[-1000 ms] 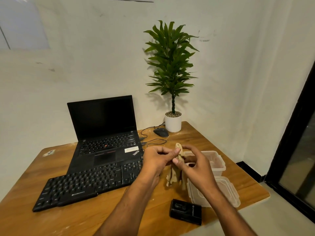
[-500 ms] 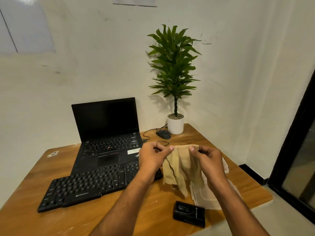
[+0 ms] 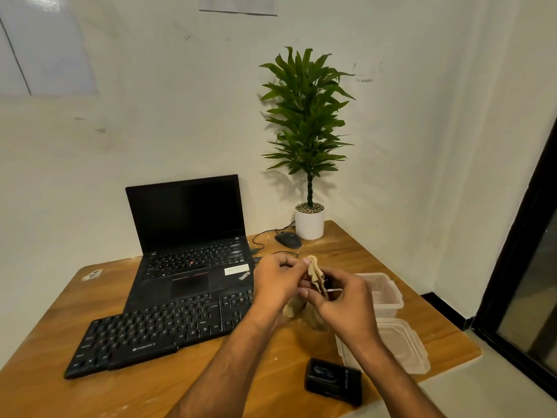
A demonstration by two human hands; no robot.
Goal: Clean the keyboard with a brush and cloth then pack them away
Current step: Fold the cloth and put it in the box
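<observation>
Where half a second ago the cloth (image 3: 316, 274) hung spread between the two hands like a small curtain, it is now gathered into a narrow bunch, its top edge poking up between them and the rest drooping below the palms. The left hand (image 3: 275, 285) pinches the upper folds with curled fingers (image 3: 305, 292), and the right hand (image 3: 346, 300) has closed in until it nearly touches the left, its fingers also curled on the fabric; a thin pale sliver shows by the right thumb, too small to tell what it is. A second ago the cloth was bunched much the same way, so it looks like it was shaken open and is being folded down again.

The hands work above the tabletop (image 3: 187, 384), just to the right of the black keyboard (image 3: 156, 330), which lies in front of the open laptop (image 3: 193, 236). The clear plastic container (image 3: 382, 292) stands open behind the right hand, its lid (image 3: 401, 348) lying nearer. No brush can be made out.

My guess is that the cloth is either being readied as a wiping pad or being folded small for the container; which of the two I cannot tell from here. A small black device (image 3: 333, 381) sits at the near edge
</observation>
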